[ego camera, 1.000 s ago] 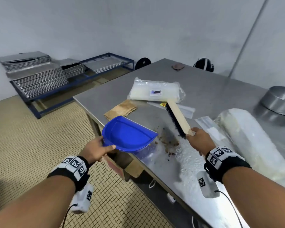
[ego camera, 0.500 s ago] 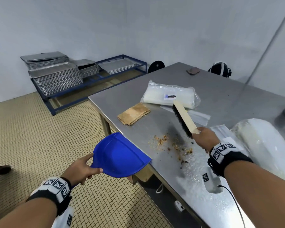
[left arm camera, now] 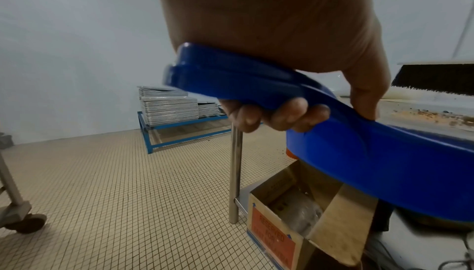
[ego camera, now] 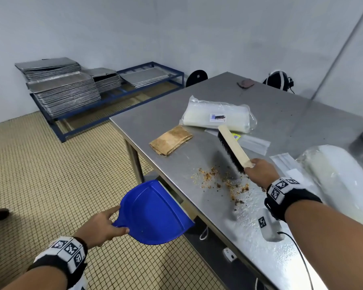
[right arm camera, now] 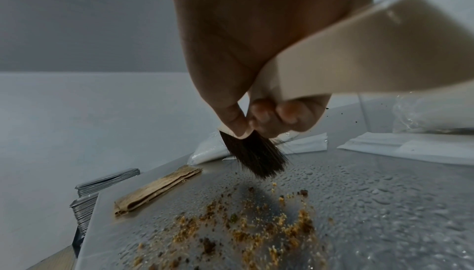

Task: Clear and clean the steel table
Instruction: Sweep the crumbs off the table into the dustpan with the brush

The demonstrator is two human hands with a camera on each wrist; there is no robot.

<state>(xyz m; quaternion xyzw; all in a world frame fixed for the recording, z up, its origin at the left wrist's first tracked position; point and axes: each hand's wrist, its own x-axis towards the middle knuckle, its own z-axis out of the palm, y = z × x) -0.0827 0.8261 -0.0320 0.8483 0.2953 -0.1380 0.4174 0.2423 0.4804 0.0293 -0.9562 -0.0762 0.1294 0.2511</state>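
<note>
- Since the earlier frames, the blue dustpan [ego camera: 155,212] had dropped away from the crumbs to below the steel table [ego camera: 281,114] edge.
- Left hand [ego camera: 101,227] curled round the dustpan handle, nearest.
- Crumbs [ego camera: 222,181] lay between both hands, just right of the pan's mouth.
- Right hand [ego camera: 260,172] gripped the brush [ego camera: 233,146], apparently lifted, its long axis running away from the person.

1 brush [ego camera: 235,150], 1 blue dustpan [ego camera: 155,214], 1 folded brown cloth [ego camera: 170,140], 2 big plastic-wrapped packs [ego camera: 217,117] [ego camera: 340,176], 1 cardboard box [left arm camera: 302,219], 1 crumb patch [ego camera: 222,182].
</note>
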